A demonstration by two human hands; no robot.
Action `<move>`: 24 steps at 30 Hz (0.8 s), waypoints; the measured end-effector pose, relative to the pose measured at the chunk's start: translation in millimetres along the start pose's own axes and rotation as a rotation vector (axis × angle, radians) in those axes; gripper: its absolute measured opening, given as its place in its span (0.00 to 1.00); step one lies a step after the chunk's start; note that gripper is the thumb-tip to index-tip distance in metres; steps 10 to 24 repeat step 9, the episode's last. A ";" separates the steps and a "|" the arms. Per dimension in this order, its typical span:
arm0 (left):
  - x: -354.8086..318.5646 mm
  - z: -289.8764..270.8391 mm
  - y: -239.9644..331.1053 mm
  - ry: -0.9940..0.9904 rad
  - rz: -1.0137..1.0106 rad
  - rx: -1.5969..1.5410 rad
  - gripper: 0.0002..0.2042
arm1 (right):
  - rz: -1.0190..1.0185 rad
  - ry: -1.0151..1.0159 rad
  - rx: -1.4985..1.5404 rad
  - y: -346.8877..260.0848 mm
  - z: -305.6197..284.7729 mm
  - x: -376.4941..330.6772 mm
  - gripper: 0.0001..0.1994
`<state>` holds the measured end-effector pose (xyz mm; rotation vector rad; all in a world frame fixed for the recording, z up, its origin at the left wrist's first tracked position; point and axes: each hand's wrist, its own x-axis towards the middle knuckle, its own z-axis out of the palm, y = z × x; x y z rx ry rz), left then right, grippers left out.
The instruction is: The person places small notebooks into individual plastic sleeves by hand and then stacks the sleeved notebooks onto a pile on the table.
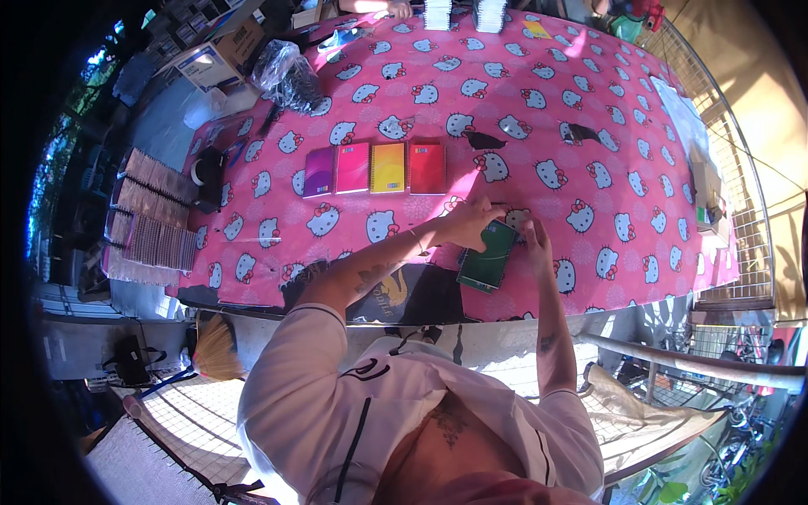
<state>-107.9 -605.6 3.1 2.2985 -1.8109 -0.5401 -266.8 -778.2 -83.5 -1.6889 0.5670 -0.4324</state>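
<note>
A green spiral notebook (486, 263) lies slanted on the pink cloth near the table's front edge, right of the middle. My left hand (471, 225) curves over its upper left part, thumb on the cover and fingers round the top end. Against its upper right edge, my right hand (537, 241) holds with bent fingers; its grip is partly hidden. Farther off to the left, four notebooks form a row: a purple one (319, 172), a pink one (353, 168), a yellow one (389, 167) and a red one (427, 168).
Stacks of spiral-bound notebooks (151, 215) stand at the table's left end, beside a black tape dispenser (206, 177). Crumpled clear plastic (288, 76) and a cardboard box (223, 55) are at the far left. Across the table, another person's hand (399, 10) is near white stacks (438, 14).
</note>
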 end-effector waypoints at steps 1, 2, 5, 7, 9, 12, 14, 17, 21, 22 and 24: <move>-1.4 -1.5 -5.6 0.118 0.013 -0.047 0.40 | -0.106 -0.013 -0.115 -1.1 3.0 -12.4 0.25; -0.9 -5.7 -13.5 0.240 0.029 -0.087 0.40 | -0.218 -0.023 -0.228 -6.1 7.6 -16.5 0.26; 11.2 -28.7 -115.1 0.430 -0.350 -0.006 0.43 | -0.337 0.019 -0.501 -26.6 17.5 -26.6 0.30; 2.3 -53.3 -149.7 0.121 -0.655 0.163 0.45 | -0.355 0.028 -0.491 -26.3 15.4 -28.1 0.31; -4.6 -58.0 -173.0 -0.078 -0.683 0.093 0.51 | -0.374 0.016 -0.516 -26.4 16.6 -28.1 0.31; -4.6 -58.0 -173.0 -0.078 -0.683 0.093 0.51 | -0.374 0.016 -0.516 -26.4 16.6 -28.1 0.31; -4.6 -58.0 -173.0 -0.078 -0.683 0.093 0.51 | -0.374 0.016 -0.516 -26.4 16.6 -28.1 0.31; -4.6 -58.0 -173.0 -0.078 -0.683 0.093 0.51 | -0.374 0.016 -0.516 -26.4 16.6 -28.1 0.31; -4.6 -58.0 -173.0 -0.078 -0.683 0.093 0.51 | -0.374 0.016 -0.516 -26.4 16.6 -28.1 0.31; -4.6 -58.0 -173.0 -0.078 -0.683 0.093 0.51 | -0.374 0.016 -0.516 -26.4 16.6 -28.1 0.31; -4.6 -58.0 -173.0 -0.078 -0.683 0.093 0.51 | -0.374 0.016 -0.516 -26.4 16.6 -28.1 0.31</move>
